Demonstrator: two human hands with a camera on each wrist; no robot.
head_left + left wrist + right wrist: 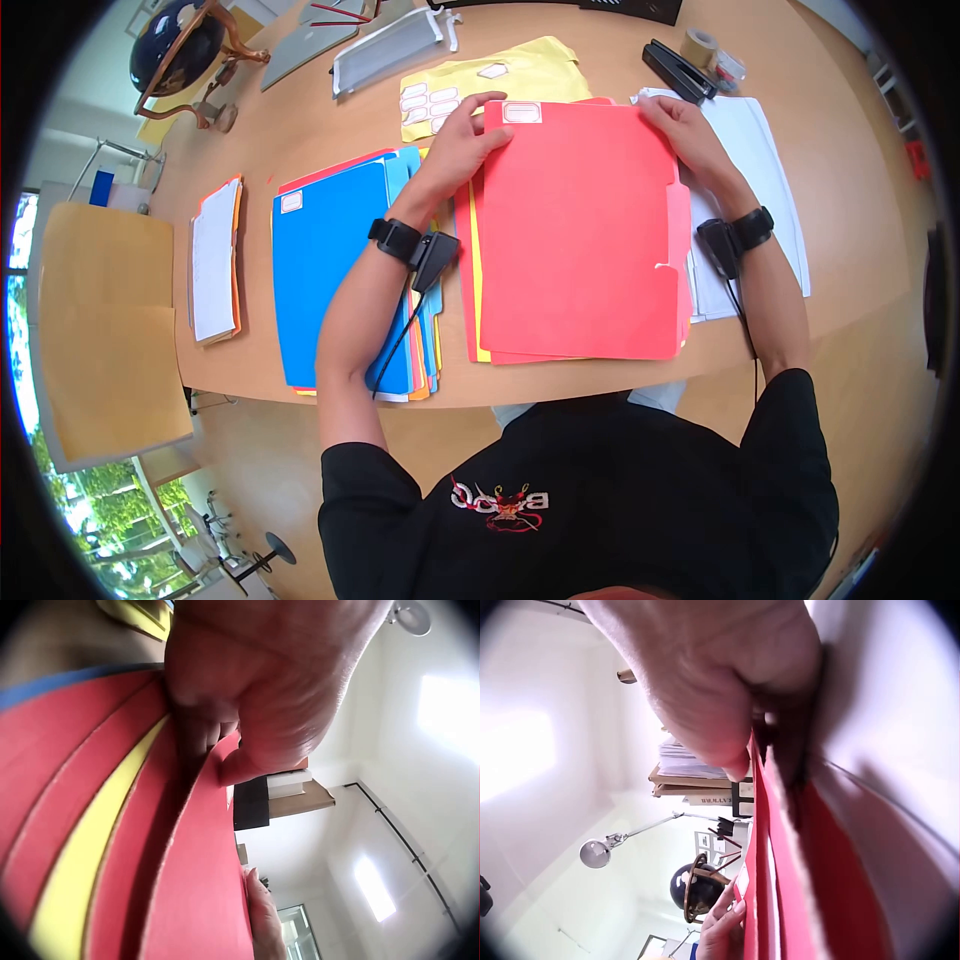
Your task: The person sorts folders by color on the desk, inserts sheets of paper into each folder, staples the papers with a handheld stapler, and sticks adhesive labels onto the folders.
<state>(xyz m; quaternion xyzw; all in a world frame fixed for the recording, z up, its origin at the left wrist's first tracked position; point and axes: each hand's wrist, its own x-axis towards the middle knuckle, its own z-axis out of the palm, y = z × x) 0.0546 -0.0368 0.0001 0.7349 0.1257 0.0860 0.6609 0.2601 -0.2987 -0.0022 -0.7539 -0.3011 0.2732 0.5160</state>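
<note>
A red file folder (585,240) with a white label (521,112) at its top left corner is in front of the person. My left hand (462,150) grips its upper left edge; the left wrist view shows the thumb over the folder (202,877) and the fingers behind. At the upper right corner my right hand (690,135) pinches the folder, its thumb on the near face in the right wrist view. More red folders and a yellow folder (474,290) lie beneath, their edges fanned in the left wrist view.
Left of the red folders is a stack topped by a blue folder (325,280). White papers (765,190) lie on the right, with a black stapler (678,70) at their top. A yellow envelope (540,65) with label stickers lies behind. Farther left are a paper pile (213,265) and a globe (175,45).
</note>
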